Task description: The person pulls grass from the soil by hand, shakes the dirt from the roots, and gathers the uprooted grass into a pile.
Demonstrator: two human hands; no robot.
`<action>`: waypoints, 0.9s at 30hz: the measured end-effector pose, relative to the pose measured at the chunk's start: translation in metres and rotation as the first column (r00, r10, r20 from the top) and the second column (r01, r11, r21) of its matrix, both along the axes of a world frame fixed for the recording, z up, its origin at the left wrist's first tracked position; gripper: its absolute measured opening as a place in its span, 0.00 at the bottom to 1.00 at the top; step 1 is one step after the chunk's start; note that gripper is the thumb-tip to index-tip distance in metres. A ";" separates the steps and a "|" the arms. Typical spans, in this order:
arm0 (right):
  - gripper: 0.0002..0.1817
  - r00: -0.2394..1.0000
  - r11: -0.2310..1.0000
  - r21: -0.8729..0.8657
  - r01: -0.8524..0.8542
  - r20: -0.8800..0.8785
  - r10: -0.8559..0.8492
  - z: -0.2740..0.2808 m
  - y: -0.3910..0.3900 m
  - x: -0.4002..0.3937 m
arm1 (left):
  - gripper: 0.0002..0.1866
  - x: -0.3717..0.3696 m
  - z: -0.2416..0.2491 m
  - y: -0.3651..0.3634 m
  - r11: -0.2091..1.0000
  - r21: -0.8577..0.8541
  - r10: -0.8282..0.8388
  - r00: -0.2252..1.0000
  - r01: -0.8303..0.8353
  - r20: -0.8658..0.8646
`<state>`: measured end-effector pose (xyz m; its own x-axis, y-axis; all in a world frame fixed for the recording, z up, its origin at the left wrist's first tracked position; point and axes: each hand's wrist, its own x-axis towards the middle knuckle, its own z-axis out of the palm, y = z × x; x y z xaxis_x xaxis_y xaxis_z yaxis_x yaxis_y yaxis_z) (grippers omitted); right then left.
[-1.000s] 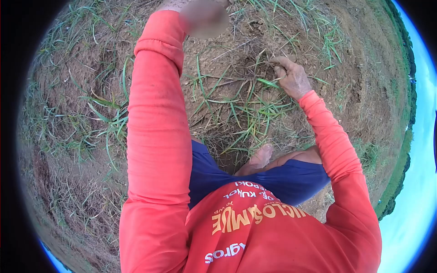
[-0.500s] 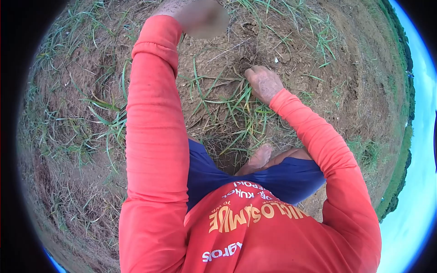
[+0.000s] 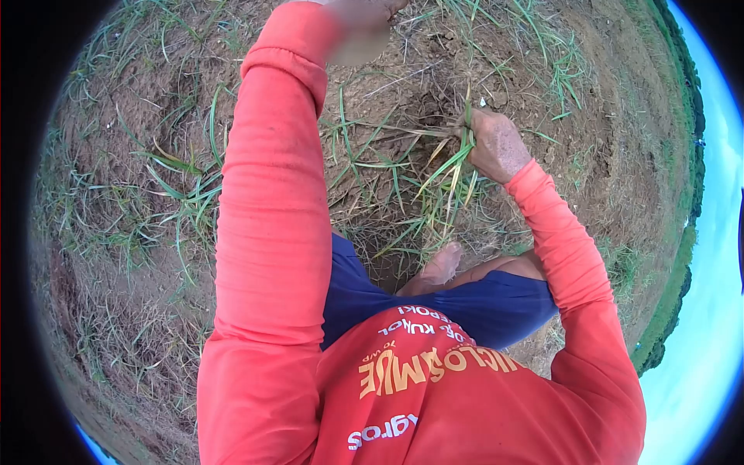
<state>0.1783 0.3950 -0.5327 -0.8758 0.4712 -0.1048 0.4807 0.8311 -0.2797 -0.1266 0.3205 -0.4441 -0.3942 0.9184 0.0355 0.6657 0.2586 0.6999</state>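
My right hand (image 3: 496, 143) is closed around a clump of green grass (image 3: 449, 167), just above the bare soil. Its long blades hang down and to the left from the fist, and a short stub pokes up above the fingers. Near the top edge is my left hand (image 3: 363, 15), stretched far forward. A grey blur covers part of it and the frame cuts it off, so its grip is hidden. Below the right hand, more grass blades (image 3: 411, 244) lie close to my bare foot (image 3: 443, 265).
Brown soil (image 3: 372, 93) with scattered grass tufts (image 3: 186, 182) surrounds me. Dry, matted stalks (image 3: 147, 356) cover the ground at lower left. A small white bit (image 3: 482, 102) lies beyond the right hand. A tree line (image 3: 674, 310) and sky are at the right.
My right hand has risen from the soil and moved right, bringing the grass clump into clearer view. The left hand has shifted slightly up and right, farther out of frame.
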 end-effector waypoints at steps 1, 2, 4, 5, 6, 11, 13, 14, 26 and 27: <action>0.08 0.997 0.999 0.004 0.049 -0.055 -0.049 0.015 0.006 -0.004 | 0.22 0.000 0.003 0.000 1.000 -0.015 -0.008 0.999 0.009 0.044; 0.08 0.989 0.995 0.006 0.100 -0.110 -0.098 0.039 0.014 -0.012 | 0.22 -0.002 -0.002 0.001 1.000 0.000 -0.004 0.999 0.004 0.038; 0.10 0.958 0.975 -0.076 0.206 -0.185 -0.217 0.074 0.028 -0.010 | 0.21 -0.006 -0.014 0.007 0.999 0.039 -0.020 1.000 0.019 0.021; 0.11 0.939 0.956 -0.157 0.248 -0.204 -0.277 0.086 0.040 -0.006 | 0.20 -0.006 -0.017 0.008 0.997 0.074 -0.025 0.999 0.023 0.021; 0.13 0.917 0.929 -0.240 0.283 -0.218 -0.335 0.090 0.049 -0.005 | 0.20 -0.006 -0.021 0.008 0.994 0.107 -0.028 0.999 0.025 0.021; 0.16 0.873 0.862 -0.183 0.472 -0.036 -0.486 0.020 0.090 0.034 | 0.19 0.014 0.017 -0.005 0.988 -0.145 -0.024 0.993 0.041 0.117; 0.17 0.931 0.930 0.050 0.363 -0.047 -0.361 0.017 0.096 0.031 | 0.20 0.011 0.018 -0.010 0.995 -0.086 -0.039 0.988 0.052 0.147; 0.17 0.905 0.899 -0.147 0.413 -0.045 -0.423 0.019 0.101 0.031 | 0.17 0.012 0.018 -0.011 0.993 -0.092 -0.068 0.997 0.070 0.023; 0.16 0.934 0.969 0.173 -0.178 -0.281 0.221 0.034 0.085 0.002 | 0.32 0.088 -0.065 0.057 0.879 -0.114 -0.440 0.879 0.463 0.183; 0.17 0.962 0.997 -0.035 -0.067 -0.266 0.056 0.032 0.075 0.002 | 0.31 0.082 -0.068 0.059 0.859 -0.273 -0.415 0.902 0.432 0.121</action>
